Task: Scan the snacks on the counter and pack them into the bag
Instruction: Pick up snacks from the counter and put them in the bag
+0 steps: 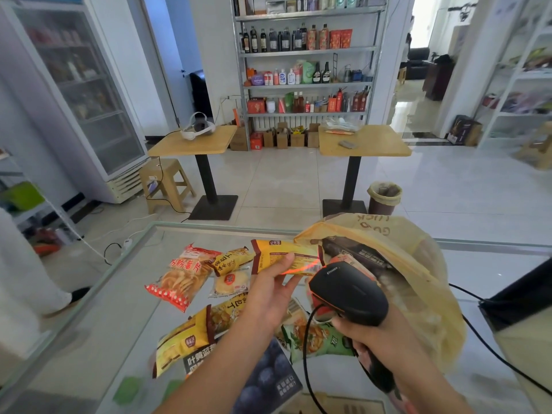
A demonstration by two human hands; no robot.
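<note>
My left hand [270, 289] holds a yellow snack packet [283, 256] above the glass counter [104, 318], its back side turned up. My right hand [379, 336] grips a black barcode scanner [348, 292], and its red beam falls across the packet's right end. A yellow plastic bag [418, 264] stands open at the right with a dark box inside. Loose on the counter lie a red chips packet [179, 276], a small round cake packet [230, 283], a yellow bread packet [191, 336], a green packet [313, 336] and a dark blueberry box [268, 380].
The scanner's black cable [307, 360] loops down over the counter's near edge. A black device [519, 297] with its own cable sits at the right. Beyond the counter are two wooden tables [194, 141], a stool, a bin [383, 197], shelves and a fridge.
</note>
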